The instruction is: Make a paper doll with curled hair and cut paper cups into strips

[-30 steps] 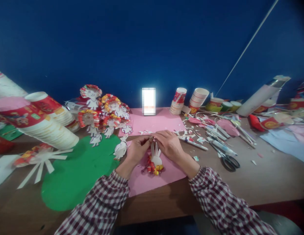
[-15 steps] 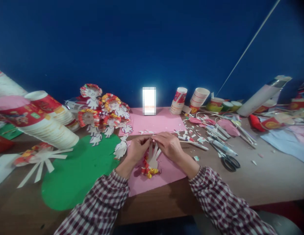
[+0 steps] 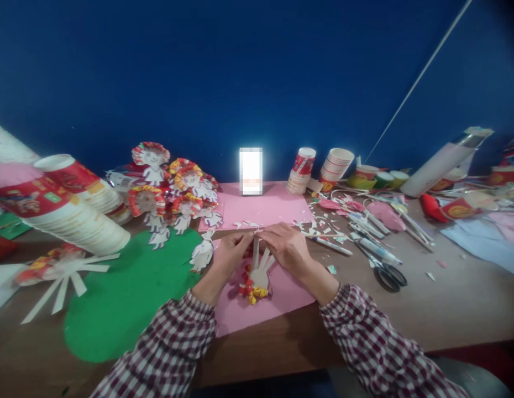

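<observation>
A cut-open paper cup (image 3: 259,277) lies on a pink sheet (image 3: 240,320) in front of me. Some of its strips are curled into red and yellow rolls, while several pale strips stick out straight toward the far side. My left hand (image 3: 232,255) pinches the far end of one straight strip (image 3: 256,251) between thumb and finger. Beside it, my right hand (image 3: 287,249) is closed at the same strip end, its fingers bent over and partly hiding the tip. The hands nearly touch there.
Left are a green paper shape (image 3: 128,298), another strip-cut cup (image 3: 64,271), stacked cups (image 3: 78,221) and paper figures with curled rims (image 3: 184,177). Right are scissors (image 3: 387,276), markers (image 3: 334,246) and paper scraps (image 3: 331,270). More cups (image 3: 339,163) and a blurred bright rectangle (image 3: 251,171) stand behind.
Both hands stay at the strip's end, with only a slight shift of the fingers. Things on the left sit a little farther left in view.
</observation>
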`<state>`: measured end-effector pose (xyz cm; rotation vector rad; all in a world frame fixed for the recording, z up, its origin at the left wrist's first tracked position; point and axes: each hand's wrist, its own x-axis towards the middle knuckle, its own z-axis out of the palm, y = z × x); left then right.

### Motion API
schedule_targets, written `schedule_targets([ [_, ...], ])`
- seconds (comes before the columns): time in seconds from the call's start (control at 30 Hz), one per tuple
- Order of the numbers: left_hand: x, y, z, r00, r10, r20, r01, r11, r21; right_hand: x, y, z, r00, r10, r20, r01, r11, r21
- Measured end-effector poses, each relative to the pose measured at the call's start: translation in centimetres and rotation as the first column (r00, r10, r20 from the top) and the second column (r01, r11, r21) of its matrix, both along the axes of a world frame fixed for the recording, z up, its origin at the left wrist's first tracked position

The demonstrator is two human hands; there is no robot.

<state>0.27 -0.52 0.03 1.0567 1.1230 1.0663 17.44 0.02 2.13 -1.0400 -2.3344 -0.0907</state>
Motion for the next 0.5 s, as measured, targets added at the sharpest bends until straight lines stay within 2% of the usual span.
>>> schedule_targets([
  [0.17,-0.11,0.37,-0.58,0.997,0.033,-0.07,-0.031,0.999,0.033,0.02,-0.04,-0.07,1.0,0.003,0.006,-0.003,1.0,0.012],
  [0.5,0.1,0.44,-0.63,0.962,0.159,-0.223,-0.119,0.976,0.184,-0.14,0.02,0.08,0.994,-0.016,-0.11,0.01,0.999,-0.053],
])
